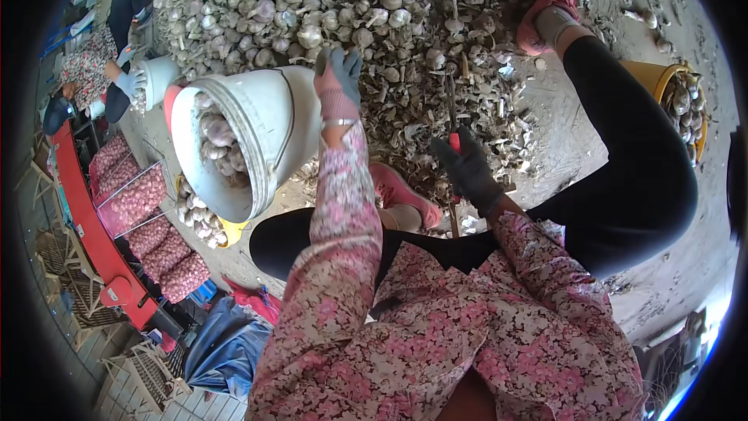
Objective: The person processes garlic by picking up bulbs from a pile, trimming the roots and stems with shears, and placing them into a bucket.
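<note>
one garlic heap spread ahead | one white bucket tipped, garlic inside, beside heap | left hand gloved, gripping bucket's rim | right hand gloved, closed round one pair of shears, over husks

dirt floor, garlic heap, white bucket, mesh sacks

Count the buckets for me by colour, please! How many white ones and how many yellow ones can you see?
White buckets: 2, the big tipped white bucket by the left hand and the far white bucket beside another person's gloved hand.
Yellow buckets: 1, the yellow bucket with garlic at the right.
Total: 3
</note>
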